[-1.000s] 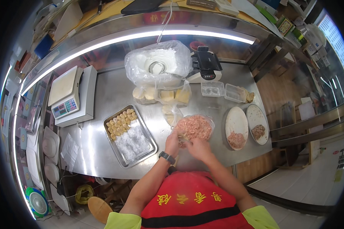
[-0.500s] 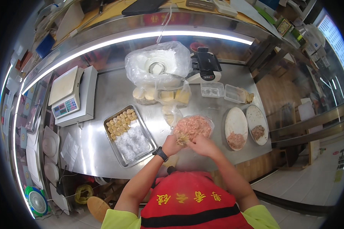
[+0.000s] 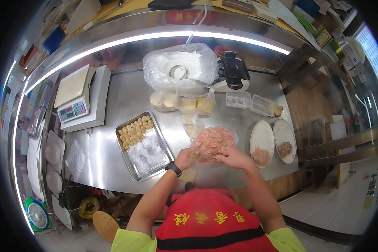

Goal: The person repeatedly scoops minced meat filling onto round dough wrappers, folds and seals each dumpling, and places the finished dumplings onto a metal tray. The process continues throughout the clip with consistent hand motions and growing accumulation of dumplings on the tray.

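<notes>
A round mound of pink minced meat [image 3: 215,140] in clear plastic lies in front of me. At its lower left my left hand [image 3: 185,158], with a black watch on the wrist, is closed round a small yellowish folded dumpling [image 3: 194,154], mostly hidden by the fingers. My right hand [image 3: 233,158] reaches to the mound's lower right edge, thumb and fingers apart, with nothing visible between them. Below my left hand, a pale yellow dough wrapper [image 3: 188,175] lies by the table's front edge. Left of it, a metal tray [image 3: 169,156] holds rows of folded dumplings [image 3: 134,131] and white flour.
Behind the meat are bagged wrappers [image 3: 197,104] and a flour-filled bag [image 3: 151,69] with a strainer. Two oval plates [image 3: 261,133] with meat stand right, below clear plastic tubs [image 3: 238,100]. A scale [image 3: 73,94] sits left; a black-topped device [image 3: 234,71] stands at the back.
My hands, together at the dumpling before, have moved apart. The left keeps the dumpling; the right has shifted right to the meat's edge. The whole view has shifted slightly.
</notes>
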A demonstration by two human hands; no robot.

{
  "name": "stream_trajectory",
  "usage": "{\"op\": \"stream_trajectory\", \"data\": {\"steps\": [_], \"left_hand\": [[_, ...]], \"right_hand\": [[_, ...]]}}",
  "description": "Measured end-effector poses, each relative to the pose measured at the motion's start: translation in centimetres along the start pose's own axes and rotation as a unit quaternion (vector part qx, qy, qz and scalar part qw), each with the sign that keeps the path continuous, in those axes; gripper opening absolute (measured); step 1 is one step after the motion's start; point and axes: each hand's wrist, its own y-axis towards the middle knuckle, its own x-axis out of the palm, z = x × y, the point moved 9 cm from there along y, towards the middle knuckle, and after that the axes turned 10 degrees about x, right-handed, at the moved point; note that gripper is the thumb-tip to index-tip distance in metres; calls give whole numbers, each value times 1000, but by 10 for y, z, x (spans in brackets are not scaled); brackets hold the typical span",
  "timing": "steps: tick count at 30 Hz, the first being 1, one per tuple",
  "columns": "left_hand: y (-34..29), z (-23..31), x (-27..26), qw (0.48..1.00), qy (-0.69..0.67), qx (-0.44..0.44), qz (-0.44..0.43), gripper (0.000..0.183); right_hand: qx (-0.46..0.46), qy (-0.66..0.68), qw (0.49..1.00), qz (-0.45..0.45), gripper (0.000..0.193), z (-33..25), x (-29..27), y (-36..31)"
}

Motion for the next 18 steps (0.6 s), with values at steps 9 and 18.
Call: {"op": "stream_trajectory", "data": {"steps": [9,18], "left_hand": [[-58,-129,-77,934,-205,-240,165,51],[0,-95,-204,899,434,8,53,38]], "right_hand": [[128,128,983,-43,42,116,44,-27],[115,155,980,-41,44,79,54,-19]]}}
